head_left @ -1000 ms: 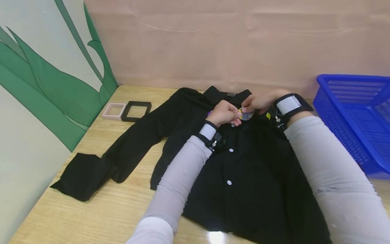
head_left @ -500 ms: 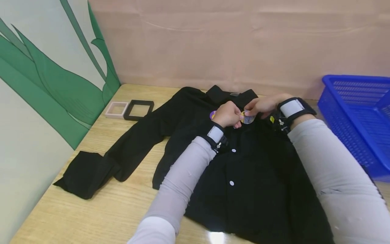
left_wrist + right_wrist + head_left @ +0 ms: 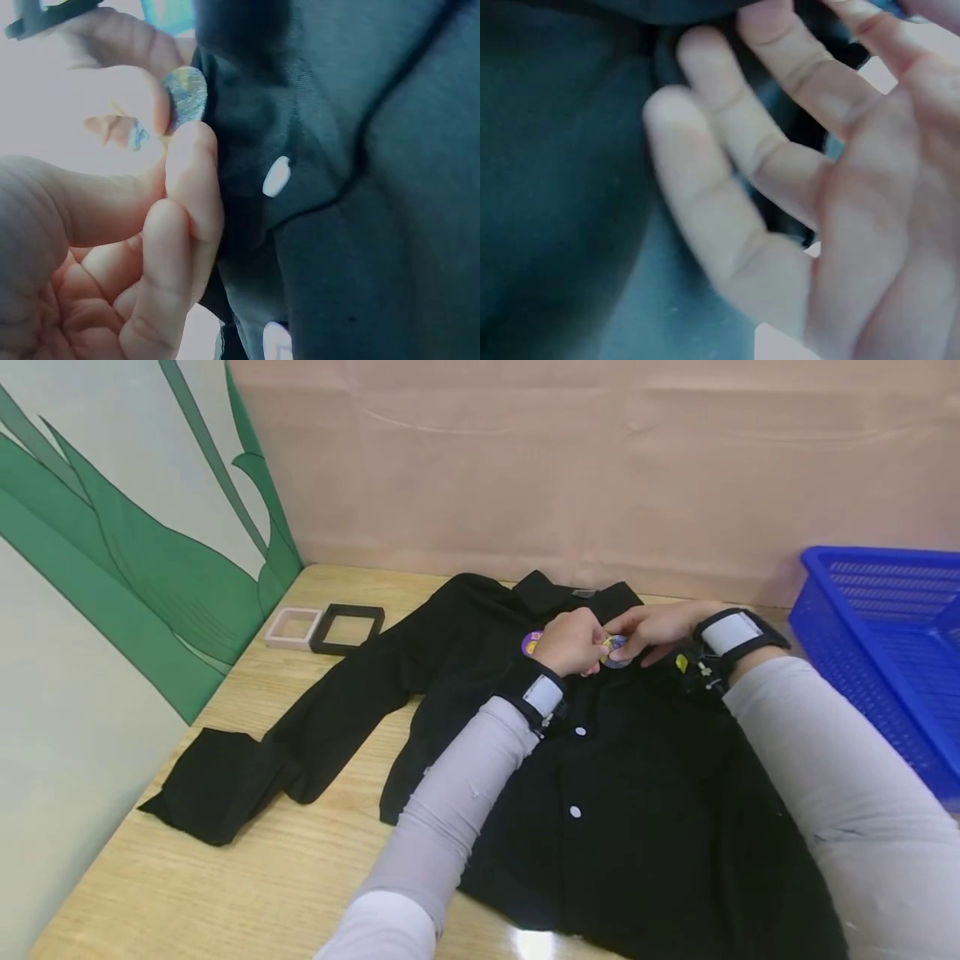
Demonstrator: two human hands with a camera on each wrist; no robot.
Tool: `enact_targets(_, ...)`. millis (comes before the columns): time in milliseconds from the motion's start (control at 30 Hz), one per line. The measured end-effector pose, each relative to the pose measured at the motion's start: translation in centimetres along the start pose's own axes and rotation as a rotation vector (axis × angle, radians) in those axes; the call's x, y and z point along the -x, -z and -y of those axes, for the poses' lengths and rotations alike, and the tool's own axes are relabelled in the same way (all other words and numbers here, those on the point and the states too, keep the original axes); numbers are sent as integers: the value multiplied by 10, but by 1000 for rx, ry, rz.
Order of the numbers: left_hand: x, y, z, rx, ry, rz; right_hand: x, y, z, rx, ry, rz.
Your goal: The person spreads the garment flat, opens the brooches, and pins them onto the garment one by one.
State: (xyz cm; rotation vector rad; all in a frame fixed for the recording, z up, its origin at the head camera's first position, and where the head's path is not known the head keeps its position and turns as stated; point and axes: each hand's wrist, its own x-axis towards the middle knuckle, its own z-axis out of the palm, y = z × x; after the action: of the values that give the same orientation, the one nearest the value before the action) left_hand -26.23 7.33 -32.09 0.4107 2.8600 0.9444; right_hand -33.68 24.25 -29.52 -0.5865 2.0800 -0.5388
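Observation:
A black button-up shirt lies spread on the wooden table. Just below its collar, my left hand pinches the edge of a round badge, coloured yellow and blue-grey. From the other side my right hand grips the same badge between thumb and finger. The left wrist view shows the badge tilted on edge against the shirt front, close to a white button. Left of my left hand, a purple round badge sits on the shirt. In the right wrist view, several bent fingers touch the black cloth.
At the table's back left are a pink square frame and a black square frame. A blue plastic basket stands to the right. A pinkish covering rises behind the table, and a green-patterned panel borders the left.
Both hands stay at the badge. My right hand's fingers have shifted over it, so less of its face shows. More of the purple badge shows, and the head view has shifted slightly.

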Motion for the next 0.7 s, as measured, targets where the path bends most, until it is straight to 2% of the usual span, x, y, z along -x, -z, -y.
enact_targets(200,1,-5,-3,-73,22,-46,-3,-4,-8,-36,80,-76)
enact_targets(400,2,0,0,-47,13,-52,-5,-4,-2,-45,105,-146)
enact_targets(567,4,4,2,-76,13,-75,-5,-2,6,28,80,-106)
enact_targets(700,5,1,0,-78,1,-62,-2,0,5,-7,29,-39)
